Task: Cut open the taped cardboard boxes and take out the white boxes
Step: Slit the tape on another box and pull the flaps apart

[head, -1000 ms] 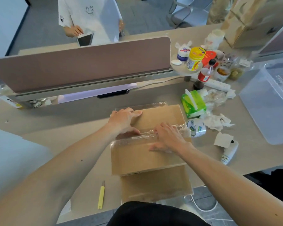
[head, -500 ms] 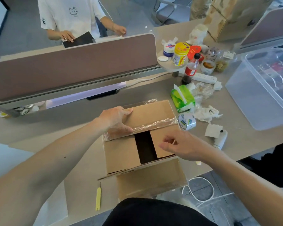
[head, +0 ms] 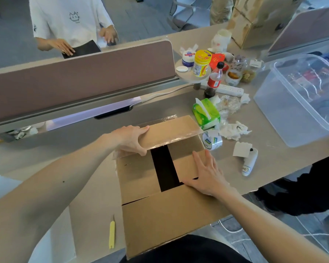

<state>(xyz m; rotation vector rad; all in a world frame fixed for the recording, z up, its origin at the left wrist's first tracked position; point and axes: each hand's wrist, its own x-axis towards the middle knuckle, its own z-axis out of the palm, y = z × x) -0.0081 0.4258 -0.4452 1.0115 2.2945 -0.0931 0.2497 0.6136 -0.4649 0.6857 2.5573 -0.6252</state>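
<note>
A brown cardboard box [head: 139, 179] sits on the desk in front of me with its top cut. Both outer flaps are folded out: the far one [head: 171, 130], edged with clear tape, and the near one [head: 167, 219]. My left hand [head: 130, 138] grips the left end of the far flap, thumb under it. Flat on the right inner flap lies my right hand [head: 205, 173], fingers straight. Between the inner flaps runs a dark gap [head: 164, 168]; nothing white shows inside. A yellow cutter [head: 111, 234] lies on the desk left of the box.
A tape roll [head: 212, 140], a green tissue pack [head: 206, 112], crumpled tissues [head: 234, 130] and a small white device [head: 249, 164] lie right of the box. A clear plastic bin [head: 300, 103] stands far right. Behind the brown divider [head: 80, 78] stands a person [head: 68, 21].
The outer flaps have swung apart, the near one down toward me, and the gap between the inner flaps has appeared. My right hand moved from the tape seam onto the right inner flap.
</note>
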